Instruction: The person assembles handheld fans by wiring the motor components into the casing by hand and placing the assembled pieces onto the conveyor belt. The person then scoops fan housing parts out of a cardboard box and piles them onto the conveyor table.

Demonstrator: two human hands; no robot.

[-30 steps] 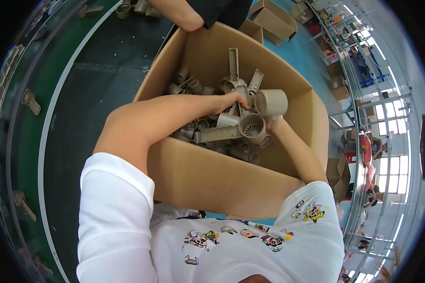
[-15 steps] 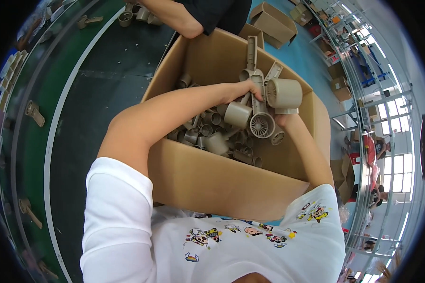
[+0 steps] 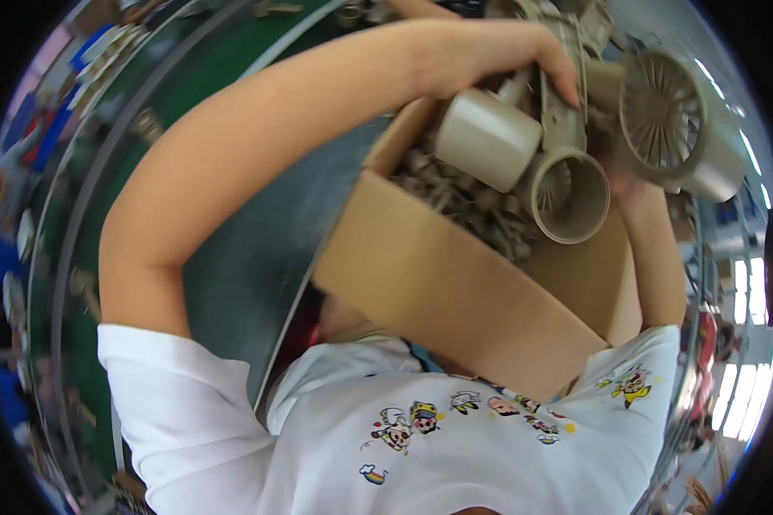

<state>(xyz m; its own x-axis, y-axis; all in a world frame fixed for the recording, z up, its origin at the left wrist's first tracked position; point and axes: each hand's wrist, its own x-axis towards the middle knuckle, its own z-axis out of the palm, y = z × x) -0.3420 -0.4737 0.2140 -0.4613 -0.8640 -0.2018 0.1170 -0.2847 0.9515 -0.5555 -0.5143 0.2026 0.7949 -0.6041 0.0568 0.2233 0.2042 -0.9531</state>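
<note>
A bunch of beige plastic hair-dryer housings is held up above the cardboard box. My left hand (image 3: 524,60) wraps its fingers round the handle of the middle housing (image 3: 564,129), whose round mouth faces me. Beside it hangs another housing (image 3: 489,142) with a smooth barrel. On the right a large housing (image 3: 717,163) shows a slotted grille inside its barrel. My right hand (image 3: 631,182) grips the bunch from the right, its fingers mostly hidden behind the housings. Further handles are crowded at the upper edge.
The open cardboard box (image 3: 438,266) stands in front of me, with many loose beige housings (image 3: 464,189) at its bottom. To the left runs a green and dark conveyor belt (image 3: 249,232) with scattered housings on it. Part of another person's arm (image 3: 425,9) shows at the top.
Both hands have lifted the bunch of housings up out of the box and closer to me. My view has turned, so the box now sits tilted and further right.
</note>
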